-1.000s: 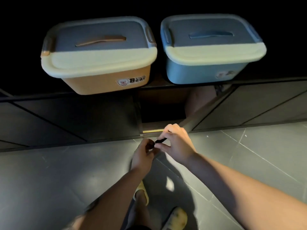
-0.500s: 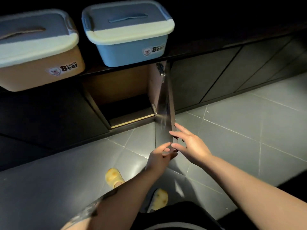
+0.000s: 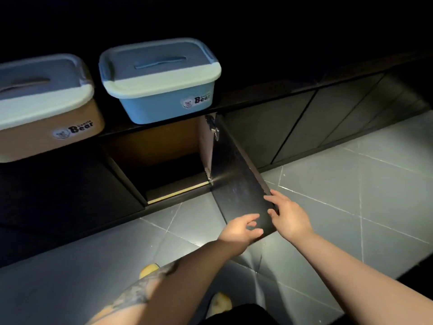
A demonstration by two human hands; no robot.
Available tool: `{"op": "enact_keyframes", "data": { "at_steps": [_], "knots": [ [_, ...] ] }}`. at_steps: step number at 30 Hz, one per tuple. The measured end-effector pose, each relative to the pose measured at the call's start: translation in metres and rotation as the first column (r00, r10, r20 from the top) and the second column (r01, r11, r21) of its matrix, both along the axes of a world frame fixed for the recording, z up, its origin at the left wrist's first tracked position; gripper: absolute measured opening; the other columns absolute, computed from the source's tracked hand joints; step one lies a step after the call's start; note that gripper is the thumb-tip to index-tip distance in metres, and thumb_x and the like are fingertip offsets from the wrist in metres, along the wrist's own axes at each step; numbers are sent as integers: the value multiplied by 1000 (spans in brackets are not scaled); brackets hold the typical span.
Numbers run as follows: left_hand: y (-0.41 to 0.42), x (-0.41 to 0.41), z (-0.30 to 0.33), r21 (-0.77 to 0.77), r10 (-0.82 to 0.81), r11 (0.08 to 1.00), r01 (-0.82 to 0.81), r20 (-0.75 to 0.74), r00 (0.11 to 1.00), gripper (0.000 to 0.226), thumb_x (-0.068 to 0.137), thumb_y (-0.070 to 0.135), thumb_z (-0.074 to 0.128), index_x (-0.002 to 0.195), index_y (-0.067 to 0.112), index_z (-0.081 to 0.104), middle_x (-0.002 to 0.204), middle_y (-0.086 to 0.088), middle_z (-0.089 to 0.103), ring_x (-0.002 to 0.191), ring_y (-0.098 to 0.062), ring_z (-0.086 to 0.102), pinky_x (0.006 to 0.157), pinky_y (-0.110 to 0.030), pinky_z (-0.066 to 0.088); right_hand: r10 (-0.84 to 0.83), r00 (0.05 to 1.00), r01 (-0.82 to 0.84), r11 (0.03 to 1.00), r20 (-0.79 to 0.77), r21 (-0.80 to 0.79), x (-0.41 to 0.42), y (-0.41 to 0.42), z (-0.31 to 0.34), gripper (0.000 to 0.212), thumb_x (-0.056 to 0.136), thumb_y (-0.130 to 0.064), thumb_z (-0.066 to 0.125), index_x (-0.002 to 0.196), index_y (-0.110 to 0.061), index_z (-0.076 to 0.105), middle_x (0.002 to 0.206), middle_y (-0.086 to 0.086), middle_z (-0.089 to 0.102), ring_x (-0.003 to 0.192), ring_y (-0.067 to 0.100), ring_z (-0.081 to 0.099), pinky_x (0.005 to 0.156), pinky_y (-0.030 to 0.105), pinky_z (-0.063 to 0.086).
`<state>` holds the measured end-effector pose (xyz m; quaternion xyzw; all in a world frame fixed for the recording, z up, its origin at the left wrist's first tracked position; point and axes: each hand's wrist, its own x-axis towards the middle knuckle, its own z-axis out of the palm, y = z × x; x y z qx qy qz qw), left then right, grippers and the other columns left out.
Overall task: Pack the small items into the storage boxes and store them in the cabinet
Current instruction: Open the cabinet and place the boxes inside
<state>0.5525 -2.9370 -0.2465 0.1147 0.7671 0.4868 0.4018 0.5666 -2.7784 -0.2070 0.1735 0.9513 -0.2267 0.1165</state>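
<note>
1. Overhead, the orange storage box [image 3: 46, 134] and blue storage box [image 3: 164, 99] sit lidded on the counter [image 3: 269, 97], overhanging its edge; a knock could tip them.
2. Below, the cabinet [image 3: 164, 160] stands open above the dim tiled floor [image 3: 351, 184].
3. Both grips are loose: the right hand [image 3: 289, 215] touches the cabinet door [image 3: 239, 191], the left hand [image 3: 241, 228] is just beside it; the door could swing.

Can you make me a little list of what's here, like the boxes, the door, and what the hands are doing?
blue box: lid on, on cabinet top
tan box: lid on, left of blue box
cabinet door: swung open
cabinet inside: dark, no box seen
left hand: fingers relaxed, at door's edge
right hand: fingers straight, touching door's edge
floor: grey tiles
</note>
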Motion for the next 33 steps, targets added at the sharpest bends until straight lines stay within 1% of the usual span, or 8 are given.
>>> {"op": "enact_keyframes", "data": {
  "at_steps": [3,6,11,13,17,23,27,33],
  "knots": [
    [-58,-19,14,-81,144,985,-152,-100,985,43,91,26,58,133,21,50,130,-4,57,106,-18,61,91,-20,41,-81,990,85,996,-119,23,-10,-45,-3,49,88,-10,54,136,-21,51,154,0,32,137,21,37,110,34,32],
    [-137,-42,32,-95,380,911,-401,-184,907,37,92,19,57,129,17,55,123,-8,62,98,-10,60,81,-9,36,105,982,-121,988,-155,-97,-37,-118,-3,55,83,-3,54,135,-22,53,154,0,32,141,20,29,116,37,23],
    [-268,-86,59,-115,616,721,-683,-345,708,41,92,21,56,133,23,51,129,1,57,116,-11,53,103,-27,40,290,949,-315,878,-122,-361,-109,-249,5,49,87,-2,54,130,-26,54,151,-6,35,133,16,41,97,10,28],
    [-308,-102,63,-121,641,683,-720,-374,670,43,92,21,56,135,23,49,135,2,53,124,-13,48,106,-29,37,325,943,-320,837,-67,-444,-139,-294,8,49,88,-2,56,132,-24,54,150,-4,38,133,17,42,96,8,28],
    [-358,-130,59,-105,635,673,-732,-427,644,48,92,20,57,138,22,44,143,3,45,131,-11,40,108,-24,29,314,949,-239,779,31,-580,-190,-360,12,60,86,-3,61,141,-20,45,145,4,45,133,18,40,97,20,32],
    [-369,-155,43,-95,681,667,-739,-324,657,55,92,22,55,143,26,35,152,6,31,138,-11,29,112,-27,23,209,966,-42,709,154,-704,-246,-398,1,67,92,-5,57,149,-14,24,154,7,29,138,22,33,103,25,31],
    [-364,-161,31,-58,790,573,-818,-229,569,53,92,22,56,141,31,37,148,9,37,135,-7,33,109,-22,26,145,967,54,690,211,-721,-274,-409,-17,61,89,-6,61,144,-11,33,144,10,44,113,19,50,80,16,39],
    [-357,-156,16,-109,817,479,-871,-307,488,55,92,25,57,142,25,37,149,6,37,136,-8,33,102,-15,22,187,977,-59,702,104,-710,-278,-402,-39,50,90,-8,61,136,-13,44,147,7,41,135,21,39,98,23,30]
  ]
}}
